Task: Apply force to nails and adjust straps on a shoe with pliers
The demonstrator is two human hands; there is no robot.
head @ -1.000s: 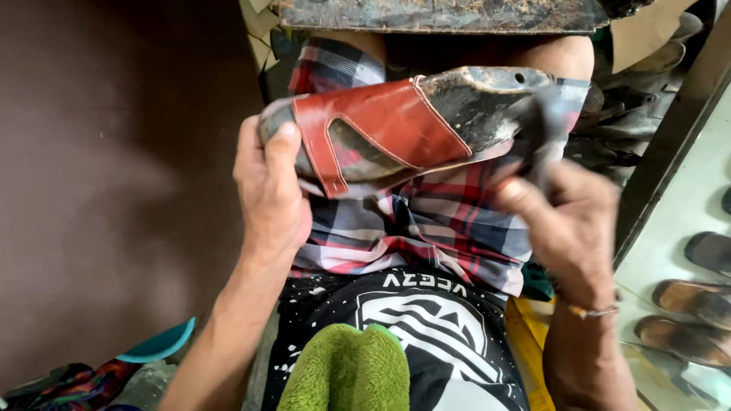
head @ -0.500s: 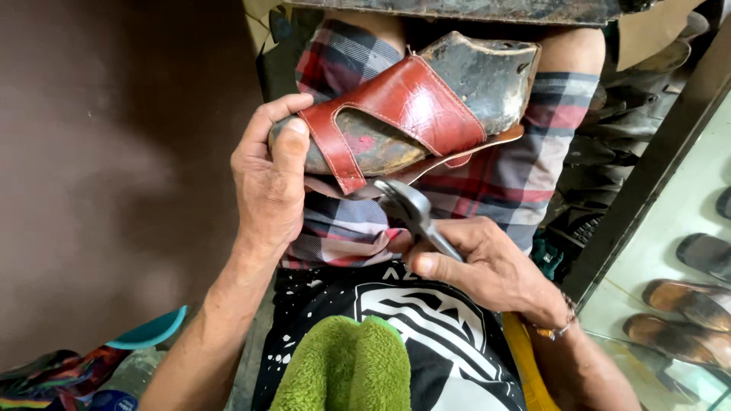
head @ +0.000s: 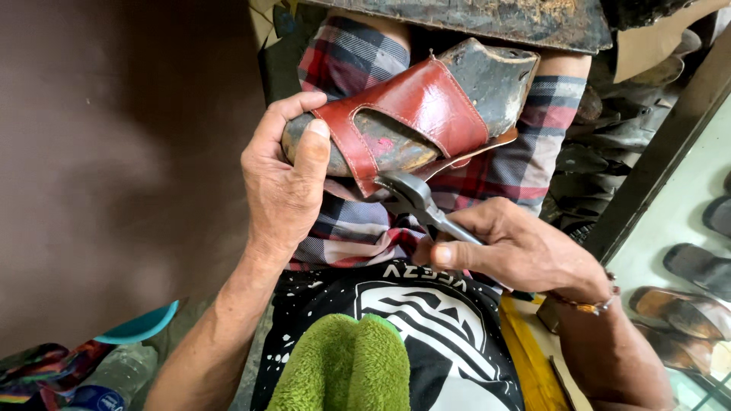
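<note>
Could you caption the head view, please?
Left hand steadies a red leather sandal upper on a last while right hand grips metal pincers.

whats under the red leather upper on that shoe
Under the red leather upper sits a worn grey shoe last, showing through the strap gap. The pliers grip the upper's lower edge. The last's underside is hidden.

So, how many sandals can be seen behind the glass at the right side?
3, at least partly: a dark sandal at the right edge, a dark grey sandal below it, and a brown leather sandal lowest. More may be hidden past the frame edge.
</note>
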